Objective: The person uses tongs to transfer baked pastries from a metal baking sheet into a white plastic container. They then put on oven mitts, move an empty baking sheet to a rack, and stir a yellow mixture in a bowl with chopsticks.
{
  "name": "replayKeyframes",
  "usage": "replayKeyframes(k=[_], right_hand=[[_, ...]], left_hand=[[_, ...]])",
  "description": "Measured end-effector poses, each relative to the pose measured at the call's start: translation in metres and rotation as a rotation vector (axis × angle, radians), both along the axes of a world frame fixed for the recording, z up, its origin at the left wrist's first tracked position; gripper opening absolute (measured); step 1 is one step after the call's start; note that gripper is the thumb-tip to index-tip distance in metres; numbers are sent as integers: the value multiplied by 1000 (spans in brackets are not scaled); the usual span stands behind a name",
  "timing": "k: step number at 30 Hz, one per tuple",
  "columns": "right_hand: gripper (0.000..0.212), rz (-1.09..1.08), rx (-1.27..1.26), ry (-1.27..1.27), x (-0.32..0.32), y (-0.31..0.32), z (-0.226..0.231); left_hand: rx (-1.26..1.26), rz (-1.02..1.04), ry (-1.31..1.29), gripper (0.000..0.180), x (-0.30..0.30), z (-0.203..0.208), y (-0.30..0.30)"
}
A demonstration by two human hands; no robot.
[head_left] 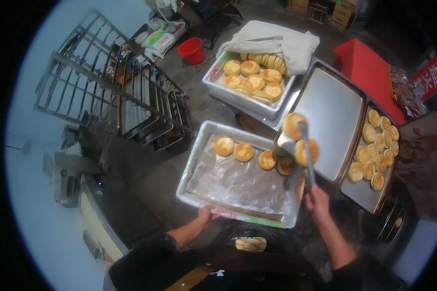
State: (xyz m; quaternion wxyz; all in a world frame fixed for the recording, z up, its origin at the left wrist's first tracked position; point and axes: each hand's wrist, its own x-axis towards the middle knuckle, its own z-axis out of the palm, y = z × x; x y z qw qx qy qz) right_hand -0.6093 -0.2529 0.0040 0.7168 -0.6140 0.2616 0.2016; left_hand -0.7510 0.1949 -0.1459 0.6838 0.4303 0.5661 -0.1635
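My left hand [205, 216] grips the near rim of a white plastic tub [195, 160] lined with clear film. Inside the tub, a few round browned flatbreads [243, 152] lie along its far side. My right hand [318, 200] is closed around metal tongs [308, 150], which point away from me over the tub's right end. At the tongs' tip are two more browned flatbreads [294, 125], raised and slightly blurred; how the jaws meet them is unclear.
Behind stands a second white tub [218, 87] full of flatbreads, partly under a white cloth [277, 41]. To the right lie a bare baking tray [330, 111] and another tray [353, 188] bearing many flatbreads. A metal rack [116, 92], red bucket [192, 51] and red-covered table [366, 72] stand around.
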Motion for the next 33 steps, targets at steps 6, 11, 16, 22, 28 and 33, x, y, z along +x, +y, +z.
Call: replayKeyframes(k=[6,11,16,22,28,33], right_hand=[[36,314,159,269,-77,106,-27],[45,459,57,354,-80,181,-91],[55,563,35,578,-88,172,-85],[49,786,52,474,-122,12,-14],[35,69,45,243,-179,-187,15],[43,-233,102,231,-200,-288,-25]], left_hand=[[-141,-109,14,30,2,24,-15],[-178,-134,64,28,-25,27,-35],[-257,-70,44,28,-63,26,-57],[-240,-62,10,30,-97,4,-92],[-125,-83,8,31,-118,-20,-119],[44,-156,140,31,-139,-23,-170]])
